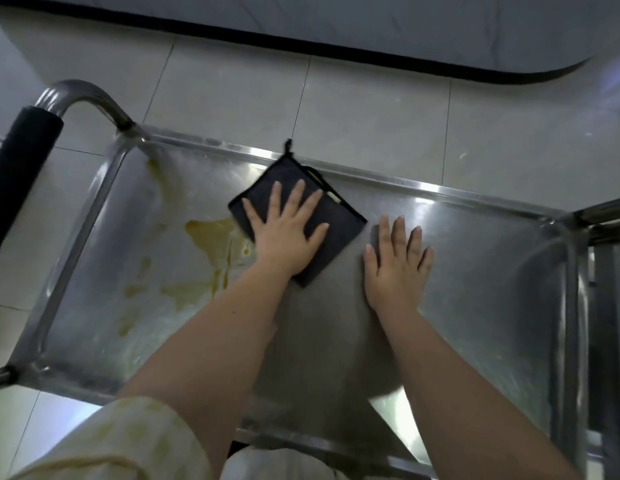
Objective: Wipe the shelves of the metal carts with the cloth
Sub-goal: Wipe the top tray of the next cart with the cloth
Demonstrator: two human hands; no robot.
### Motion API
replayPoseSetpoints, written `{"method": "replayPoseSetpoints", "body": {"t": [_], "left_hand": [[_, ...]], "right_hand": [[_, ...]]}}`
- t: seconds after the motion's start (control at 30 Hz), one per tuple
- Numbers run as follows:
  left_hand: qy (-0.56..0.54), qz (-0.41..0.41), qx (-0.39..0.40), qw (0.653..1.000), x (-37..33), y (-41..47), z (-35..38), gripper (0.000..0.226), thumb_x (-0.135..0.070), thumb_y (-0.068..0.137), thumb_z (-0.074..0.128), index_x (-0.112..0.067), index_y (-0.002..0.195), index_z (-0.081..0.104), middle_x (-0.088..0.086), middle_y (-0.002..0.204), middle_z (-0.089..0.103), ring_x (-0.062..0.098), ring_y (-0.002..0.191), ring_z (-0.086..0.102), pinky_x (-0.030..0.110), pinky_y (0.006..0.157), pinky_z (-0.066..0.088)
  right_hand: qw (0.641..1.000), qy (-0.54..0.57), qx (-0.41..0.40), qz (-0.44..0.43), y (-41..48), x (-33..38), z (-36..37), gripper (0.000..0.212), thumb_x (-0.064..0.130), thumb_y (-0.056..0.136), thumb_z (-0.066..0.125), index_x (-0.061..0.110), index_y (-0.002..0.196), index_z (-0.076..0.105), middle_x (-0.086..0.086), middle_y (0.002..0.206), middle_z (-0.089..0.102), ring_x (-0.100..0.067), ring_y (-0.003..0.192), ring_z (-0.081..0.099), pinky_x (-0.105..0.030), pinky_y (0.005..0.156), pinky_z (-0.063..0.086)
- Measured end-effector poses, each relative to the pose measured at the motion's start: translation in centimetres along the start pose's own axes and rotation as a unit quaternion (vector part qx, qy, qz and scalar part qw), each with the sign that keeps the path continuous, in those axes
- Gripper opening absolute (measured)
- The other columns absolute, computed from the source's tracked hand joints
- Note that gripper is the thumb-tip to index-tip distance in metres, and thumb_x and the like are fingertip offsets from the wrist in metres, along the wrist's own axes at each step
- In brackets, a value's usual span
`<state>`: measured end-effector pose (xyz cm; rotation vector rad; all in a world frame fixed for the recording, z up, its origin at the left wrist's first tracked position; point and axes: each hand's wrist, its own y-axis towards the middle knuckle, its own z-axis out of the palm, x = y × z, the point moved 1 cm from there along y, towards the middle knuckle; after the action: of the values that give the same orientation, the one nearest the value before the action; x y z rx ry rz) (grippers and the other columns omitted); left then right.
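Observation:
A dark folded cloth [339, 225] lies flat on the top shelf [474, 271] of a stainless steel cart, near the shelf's far rim. My left hand [284, 230] presses down on the cloth with fingers spread. My right hand [398, 261] rests flat on the bare metal just right of the cloth, fingers apart, holding nothing. Yellow-brown stains [211, 237] spread over the left half of the shelf, right beside the cloth's left edge.
The cart's bent tube handle with a black foam grip [24, 161] rises at the left end. A second metal frame [602, 244] adjoins the right end. Pale floor tiles [370, 109] lie beyond, with a grey mat or mattress edge [405, 36] at the top.

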<state>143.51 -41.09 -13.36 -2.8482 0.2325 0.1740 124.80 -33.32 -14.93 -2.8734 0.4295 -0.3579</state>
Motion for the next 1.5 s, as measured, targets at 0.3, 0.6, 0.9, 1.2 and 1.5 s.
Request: {"method": "replayPoseSetpoints", "body": {"t": [0.3,0.6,0.9,1.2,1.5], "left_hand": [[-0.024,-0.172,0.001,0.985,4.9,2.7,-1.4,0.062,-0.064,0.095,0.012,-0.045,0.152,-0.001,-0.008,0.164,-0.006,0.034,0.148,-0.015,0.077,0.103,-0.006],[-0.054,-0.123,0.036,0.990,-4.2,3.5,-0.8,0.066,-0.062,0.097,0.012,-0.037,0.153,-0.012,0.001,0.161,-0.020,0.042,0.145,-0.018,0.078,0.102,-0.009],[0.051,0.140,0.020,0.989,1.3,4.4,-1.2,0.061,-0.070,0.093,0.011,-0.052,0.149,-0.006,-0.007,0.163,-0.010,0.039,0.146,-0.016,0.072,0.108,-0.009],[0.018,0.040,0.025,0.999,5.1,-7.2,1.3,0.066,-0.075,0.090,0.011,-0.052,0.148,-0.011,-0.008,0.163,-0.013,0.037,0.146,-0.021,0.072,0.107,-0.012],[0.004,-0.010,0.021,1.000,5.9,-12.5,2.6,0.067,-0.074,0.089,0.016,-0.052,0.149,-0.007,-0.009,0.163,-0.012,0.034,0.146,-0.021,0.072,0.107,-0.013]], "right_hand": [[0.998,-0.060,-0.004,0.004,0.2,0.6,0.9,0.064,0.056,0.098,0.014,0.033,0.155,-0.006,-0.003,0.164,-0.012,-0.033,0.149,-0.014,-0.056,0.118,-0.006],[0.998,-0.063,-0.015,0.005,0.3,0.5,1.0,0.065,0.055,0.096,0.016,0.033,0.156,0.005,-0.004,0.164,-0.001,-0.033,0.149,-0.005,-0.056,0.118,-0.003],[0.998,-0.065,-0.012,0.018,0.6,0.5,0.7,0.063,0.057,0.096,0.013,0.036,0.155,0.004,-0.001,0.164,-0.002,-0.031,0.149,-0.007,-0.048,0.116,-0.012],[0.997,-0.070,0.019,0.028,0.4,1.1,-0.3,0.060,0.054,0.100,0.012,0.036,0.155,-0.006,0.000,0.164,-0.012,-0.030,0.149,-0.013,-0.053,0.118,-0.009],[0.996,-0.050,0.057,0.054,-2.6,3.3,0.1,0.060,0.049,0.103,0.012,0.029,0.155,-0.010,-0.004,0.163,-0.015,-0.034,0.148,-0.014,-0.057,0.118,-0.005]]}}
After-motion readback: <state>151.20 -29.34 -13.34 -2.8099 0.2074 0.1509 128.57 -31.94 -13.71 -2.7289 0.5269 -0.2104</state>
